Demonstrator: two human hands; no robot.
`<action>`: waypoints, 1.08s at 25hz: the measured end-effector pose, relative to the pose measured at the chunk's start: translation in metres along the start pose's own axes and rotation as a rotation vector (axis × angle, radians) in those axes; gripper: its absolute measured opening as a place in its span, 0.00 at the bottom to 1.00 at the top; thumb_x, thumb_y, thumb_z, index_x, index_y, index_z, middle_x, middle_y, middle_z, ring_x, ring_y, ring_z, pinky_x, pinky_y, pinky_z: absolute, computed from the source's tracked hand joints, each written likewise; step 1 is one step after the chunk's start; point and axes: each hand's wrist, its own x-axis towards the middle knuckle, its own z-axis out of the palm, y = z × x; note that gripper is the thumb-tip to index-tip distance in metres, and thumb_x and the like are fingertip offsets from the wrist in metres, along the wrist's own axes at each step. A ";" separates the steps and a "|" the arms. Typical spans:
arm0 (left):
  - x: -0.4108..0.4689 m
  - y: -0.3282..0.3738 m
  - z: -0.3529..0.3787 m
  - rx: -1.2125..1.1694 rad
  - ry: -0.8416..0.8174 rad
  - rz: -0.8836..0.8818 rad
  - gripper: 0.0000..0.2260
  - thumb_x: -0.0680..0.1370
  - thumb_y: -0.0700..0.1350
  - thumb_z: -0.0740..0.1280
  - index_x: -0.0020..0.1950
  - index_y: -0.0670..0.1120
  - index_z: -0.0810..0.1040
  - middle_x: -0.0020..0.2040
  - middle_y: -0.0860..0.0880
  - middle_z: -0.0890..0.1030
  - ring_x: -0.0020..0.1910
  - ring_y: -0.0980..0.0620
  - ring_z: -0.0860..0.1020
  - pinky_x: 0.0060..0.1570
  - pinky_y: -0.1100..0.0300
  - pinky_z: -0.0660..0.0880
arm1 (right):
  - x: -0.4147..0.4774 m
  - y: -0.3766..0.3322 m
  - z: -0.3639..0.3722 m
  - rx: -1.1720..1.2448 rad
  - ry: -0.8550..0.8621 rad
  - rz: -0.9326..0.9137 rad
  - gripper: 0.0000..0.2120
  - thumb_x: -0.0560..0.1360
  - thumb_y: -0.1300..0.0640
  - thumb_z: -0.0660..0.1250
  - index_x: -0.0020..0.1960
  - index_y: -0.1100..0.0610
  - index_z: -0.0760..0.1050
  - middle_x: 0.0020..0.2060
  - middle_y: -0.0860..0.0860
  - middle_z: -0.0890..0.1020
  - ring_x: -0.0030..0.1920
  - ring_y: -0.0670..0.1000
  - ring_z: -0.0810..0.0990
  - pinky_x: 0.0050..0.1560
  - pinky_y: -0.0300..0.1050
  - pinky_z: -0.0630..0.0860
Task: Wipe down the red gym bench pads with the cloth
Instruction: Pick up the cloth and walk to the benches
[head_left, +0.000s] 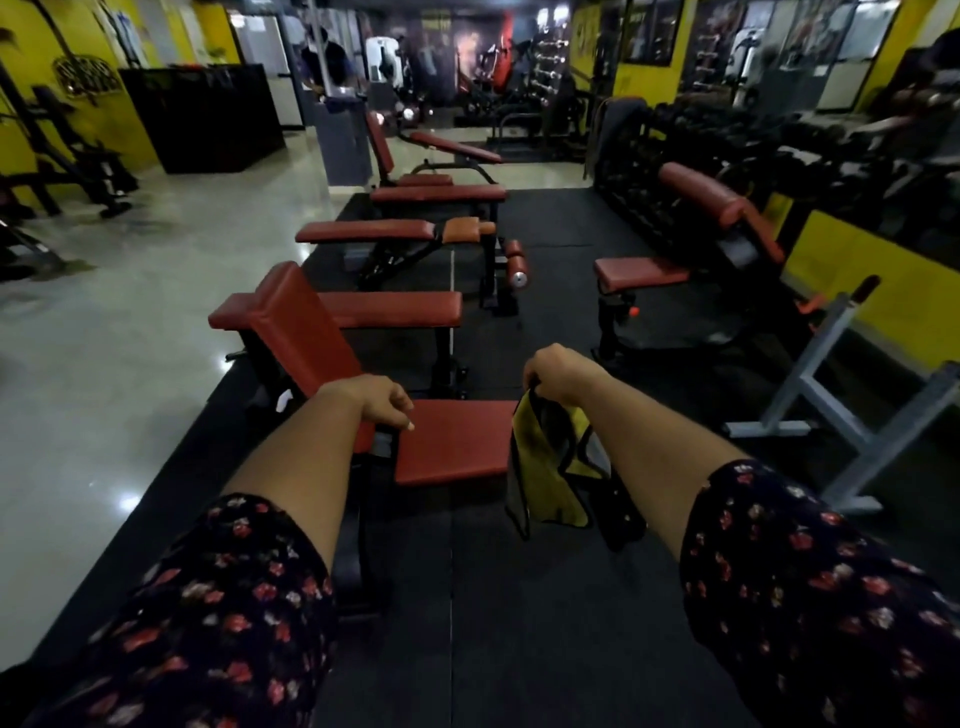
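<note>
Cloth in right hand, beside the nearest seat pad; wiping not yet begun

Position of work: the nearest bench lies straight ahead of the hands and a little to the left. Its long axis runs away from the person and leans leftward. The seat pad (457, 441) is at the near end, and the back pad (304, 327) rises beyond it, tilted up.

Hands: the right hand (553, 371) pinches the top edge of the yellow cloth (563, 493). The cloth hangs free, just beside the seat pad's right edge, and no contact with the pad can be confirmed. The left hand (387, 402) hovers over the seat pad's left edge with fingers loosely curled and holds nothing.

Assessment: the right hand carries the cloth and is well placed for the job. A short leftward move should bring the cloth onto the seat, and strokes could then follow the long axis up to the back pad.

Count:
- Cloth: one.
- Hands: two.
- Red benches in the left row: five plainly visible. These are the nearest bench, a flat bench (395, 306), a third (366, 230), a fourth (439, 194) and an upright one (379, 145).
- Red benches to the right: one, an incline bench (641, 271).
- Anything farther back is too blurred to count
</note>
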 end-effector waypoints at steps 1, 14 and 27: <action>0.006 0.007 0.002 0.017 -0.004 -0.010 0.23 0.75 0.55 0.72 0.68 0.49 0.75 0.65 0.51 0.78 0.62 0.51 0.76 0.63 0.58 0.72 | 0.002 0.012 0.004 0.044 0.023 0.014 0.14 0.75 0.64 0.62 0.55 0.54 0.81 0.53 0.54 0.81 0.52 0.56 0.80 0.52 0.52 0.79; 0.144 -0.017 -0.029 0.011 -0.007 -0.052 0.23 0.75 0.54 0.72 0.69 0.51 0.75 0.67 0.49 0.76 0.64 0.49 0.74 0.63 0.56 0.70 | 0.155 0.059 0.028 0.284 0.135 0.055 0.11 0.73 0.65 0.65 0.51 0.55 0.82 0.49 0.53 0.82 0.50 0.53 0.80 0.52 0.47 0.79; 0.243 -0.140 -0.113 -0.174 0.086 -0.198 0.25 0.75 0.54 0.72 0.71 0.51 0.72 0.65 0.49 0.76 0.63 0.48 0.75 0.66 0.53 0.70 | 0.376 0.005 -0.015 0.422 0.117 -0.139 0.09 0.76 0.62 0.69 0.54 0.61 0.81 0.53 0.56 0.82 0.56 0.55 0.78 0.55 0.44 0.73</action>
